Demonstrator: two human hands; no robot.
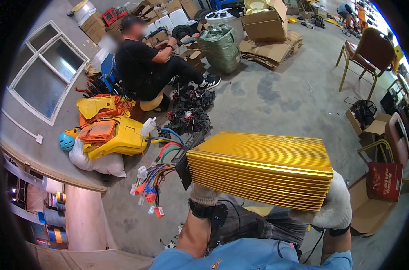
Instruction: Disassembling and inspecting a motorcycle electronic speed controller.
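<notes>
A large gold motor controller point(258, 168) with a finned metal case is held up in front of my body. Thick coloured leads and a bundle of thin wires point(161, 168) with white and red plugs hang from its black left end plate point(183, 168). My right hand point(332, 204), in a white knit glove, grips the controller's right end from beside and below. My left hand point(204, 194), gloved too, supports it from under the left end. The left fingers are hidden behind the case; only the glove's cuff part shows above a black wrist strap.
A co-worker in black point(143, 58) sits at the far left beside a heap of black wired parts point(191, 108). Yellow and orange plastic shells point(116, 137) lie on a white sack to the left. Cartons point(265, 24), a green wrapped bale point(220, 47) and chairs point(366, 54) stand around.
</notes>
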